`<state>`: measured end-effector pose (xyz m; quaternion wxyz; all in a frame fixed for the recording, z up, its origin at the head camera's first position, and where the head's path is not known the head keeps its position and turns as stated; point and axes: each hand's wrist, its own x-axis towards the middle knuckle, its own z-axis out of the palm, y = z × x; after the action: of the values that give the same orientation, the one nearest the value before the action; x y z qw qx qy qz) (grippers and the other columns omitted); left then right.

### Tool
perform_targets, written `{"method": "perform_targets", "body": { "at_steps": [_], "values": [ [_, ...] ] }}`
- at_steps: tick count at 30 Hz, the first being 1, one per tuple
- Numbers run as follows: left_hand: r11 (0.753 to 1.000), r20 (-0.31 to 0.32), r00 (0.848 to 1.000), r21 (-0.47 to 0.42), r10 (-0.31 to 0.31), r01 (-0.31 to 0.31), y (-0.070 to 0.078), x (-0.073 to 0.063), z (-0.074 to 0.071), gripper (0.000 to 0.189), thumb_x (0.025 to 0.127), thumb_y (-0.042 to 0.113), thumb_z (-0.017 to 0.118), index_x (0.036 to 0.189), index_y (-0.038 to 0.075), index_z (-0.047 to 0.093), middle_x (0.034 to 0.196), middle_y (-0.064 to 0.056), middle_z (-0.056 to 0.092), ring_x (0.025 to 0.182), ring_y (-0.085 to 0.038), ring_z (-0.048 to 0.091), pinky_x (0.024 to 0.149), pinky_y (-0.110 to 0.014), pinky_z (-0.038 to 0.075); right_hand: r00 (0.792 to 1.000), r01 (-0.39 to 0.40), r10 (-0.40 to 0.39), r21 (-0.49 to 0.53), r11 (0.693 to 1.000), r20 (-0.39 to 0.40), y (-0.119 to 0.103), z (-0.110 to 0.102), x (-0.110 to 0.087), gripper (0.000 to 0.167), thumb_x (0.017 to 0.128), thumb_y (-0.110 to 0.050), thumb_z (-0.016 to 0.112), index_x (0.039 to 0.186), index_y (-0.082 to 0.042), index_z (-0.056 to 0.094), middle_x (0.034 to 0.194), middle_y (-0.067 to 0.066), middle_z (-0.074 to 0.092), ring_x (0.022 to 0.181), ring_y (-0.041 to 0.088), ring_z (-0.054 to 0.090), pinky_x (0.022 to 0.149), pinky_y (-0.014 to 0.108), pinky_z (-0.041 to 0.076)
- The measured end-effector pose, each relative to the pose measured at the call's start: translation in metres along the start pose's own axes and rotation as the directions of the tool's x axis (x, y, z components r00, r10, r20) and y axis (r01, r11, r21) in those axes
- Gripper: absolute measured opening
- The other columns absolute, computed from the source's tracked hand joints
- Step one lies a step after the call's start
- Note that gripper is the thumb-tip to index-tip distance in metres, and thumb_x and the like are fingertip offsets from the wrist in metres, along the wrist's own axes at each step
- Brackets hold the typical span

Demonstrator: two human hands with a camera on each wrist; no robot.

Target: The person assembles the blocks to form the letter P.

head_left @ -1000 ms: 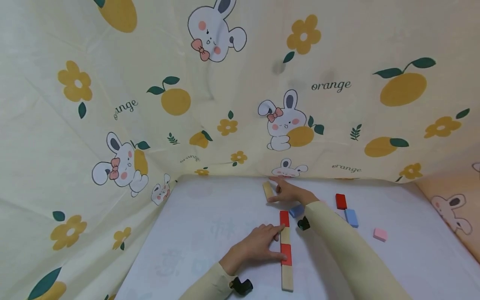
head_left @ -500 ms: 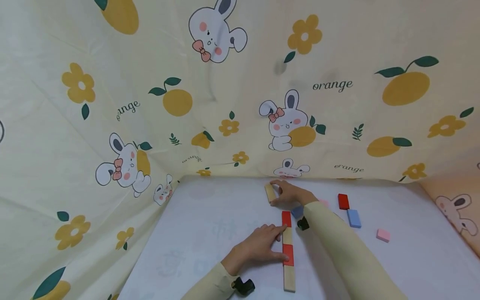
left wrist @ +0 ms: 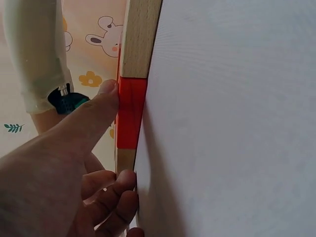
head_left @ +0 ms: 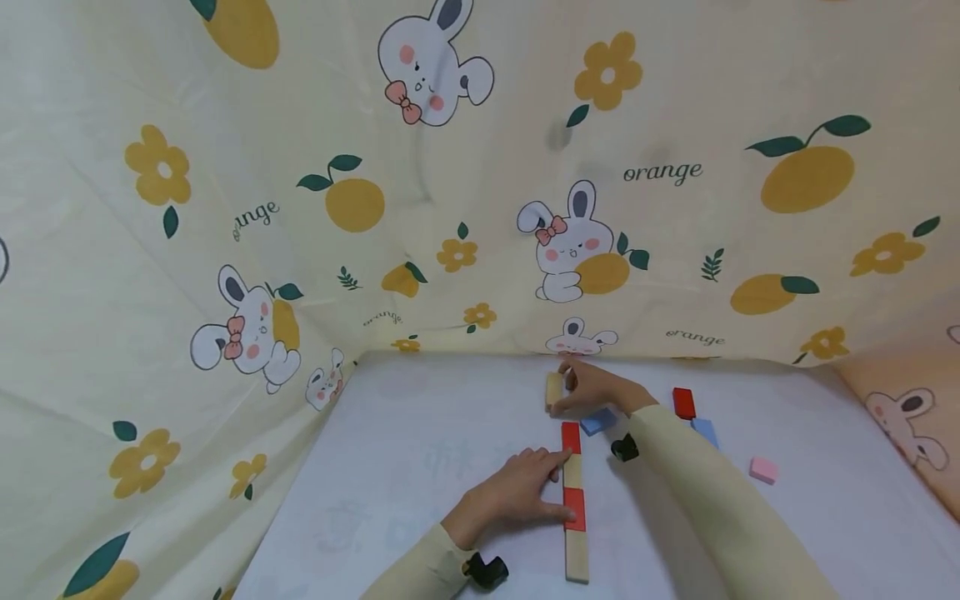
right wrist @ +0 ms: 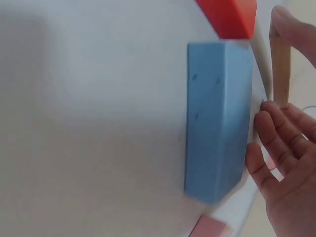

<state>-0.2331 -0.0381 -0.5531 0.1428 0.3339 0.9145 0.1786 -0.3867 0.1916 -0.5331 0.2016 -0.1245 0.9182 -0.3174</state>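
Note:
My right hand (head_left: 588, 389) pinches a plain wooden block (head_left: 553, 392) by its two ends, thumb at one and fingers at the other, as the right wrist view shows. This block stands just beyond the far end of a straight row of blocks, with a gap between. From far to near, the row runs red block (head_left: 571, 437), wooden block (head_left: 572, 472), red block (head_left: 574, 509), wooden block (head_left: 577, 557). My left hand (head_left: 510, 492) lies along the row's left side. Its thumb touches the nearer red block and its index finger reaches the far red one.
A blue block (head_left: 597, 422) lies right of the row's far end, under my right hand. Farther right on the white table (head_left: 420, 467) are a red block (head_left: 684, 403), another blue block (head_left: 705, 432) and a pink block (head_left: 763, 470). A patterned cloth (head_left: 480, 275) rises behind.
My right hand has carried the wooden block to the right and turned it from a slant to nearly in line with the row. The left hand stays in place.

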Motion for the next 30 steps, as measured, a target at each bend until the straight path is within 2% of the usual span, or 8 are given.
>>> {"method": "perform_targets", "body": {
  "at_steps": [5, 16, 30],
  "values": [
    [1.0, -0.004, 1.0, -0.006, 0.006, -0.006, -0.001, 0.0, -0.001, 0.093, 0.089, 0.066, 0.079, 0.165, 0.026, 0.043, 0.115, 0.014, 0.056, 0.111, -0.005, 0.048, 0.107, -0.034, 0.046, 1.0, -0.006, 0.006, 0.059, 0.998, -0.001, 0.001, -0.004, -0.011, 0.084, 0.081, -0.044, 0.095, 0.142, -0.011, 0.048, 0.123, 0.01, 0.058, 0.116, 0.028, 0.054, 0.102, 0.048, 0.05],
    [1.0, -0.008, 1.0, 0.007, 0.009, -0.009, 0.0, 0.001, 0.002, 0.093, 0.089, 0.066, 0.079, 0.164, 0.024, 0.045, 0.11, 0.014, 0.054, 0.106, -0.005, 0.046, 0.102, -0.032, 0.046, 1.0, 0.029, -0.029, 0.042, 0.999, -0.004, 0.02, -0.006, -0.02, 0.082, 0.079, -0.049, 0.095, 0.138, -0.012, 0.052, 0.124, 0.009, 0.06, 0.116, 0.028, 0.055, 0.105, 0.05, 0.051],
    [1.0, 0.01, 1.0, -0.014, -0.002, 0.002, 0.001, 0.003, -0.002, 0.092, 0.089, 0.067, 0.079, 0.164, 0.025, 0.045, 0.108, 0.015, 0.053, 0.101, -0.004, 0.045, 0.092, -0.028, 0.044, 0.996, 0.088, -0.089, -0.075, 0.993, -0.018, 0.03, -0.005, -0.017, 0.082, 0.079, -0.056, 0.093, 0.136, -0.01, 0.055, 0.124, 0.008, 0.059, 0.114, 0.026, 0.054, 0.101, 0.047, 0.052]
  ]
}}
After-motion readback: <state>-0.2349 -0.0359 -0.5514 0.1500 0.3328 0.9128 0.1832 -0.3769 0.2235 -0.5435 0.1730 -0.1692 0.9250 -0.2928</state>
